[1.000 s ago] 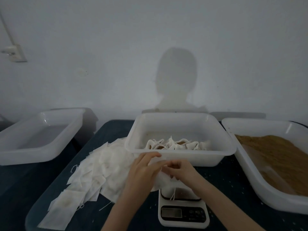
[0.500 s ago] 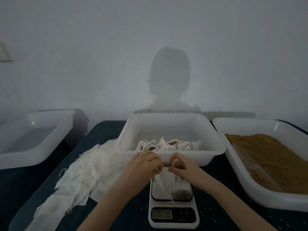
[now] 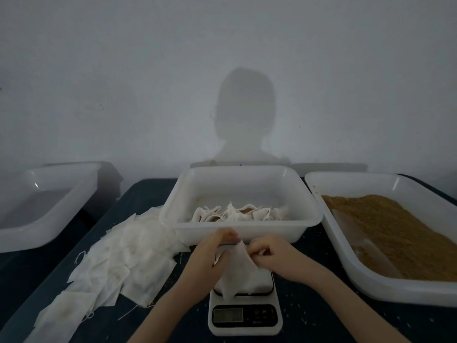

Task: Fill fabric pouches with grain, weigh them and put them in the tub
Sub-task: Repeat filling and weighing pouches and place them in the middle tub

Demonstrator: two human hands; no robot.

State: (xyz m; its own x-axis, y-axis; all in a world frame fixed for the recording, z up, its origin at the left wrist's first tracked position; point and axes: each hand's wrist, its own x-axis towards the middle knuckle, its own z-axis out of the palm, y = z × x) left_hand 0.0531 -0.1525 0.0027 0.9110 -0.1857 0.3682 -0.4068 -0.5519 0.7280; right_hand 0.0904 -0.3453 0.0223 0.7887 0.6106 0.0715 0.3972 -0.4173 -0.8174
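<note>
From my feed both hands are on one thin white fabric pouch (image 3: 237,271), limp and crumpled, hanging over the small white digital scale (image 3: 245,318); left hand (image 3: 209,258) and right hand (image 3: 274,253) each have a pinching grip on its top edge, just in front of the white plastic tub (image 3: 242,231) of filled pouches.

One head-worn view is given, aimed forward and down, close over the tabletop (image 3: 309,308), wall (image 3: 222,58) at 12 o'clock.
</note>
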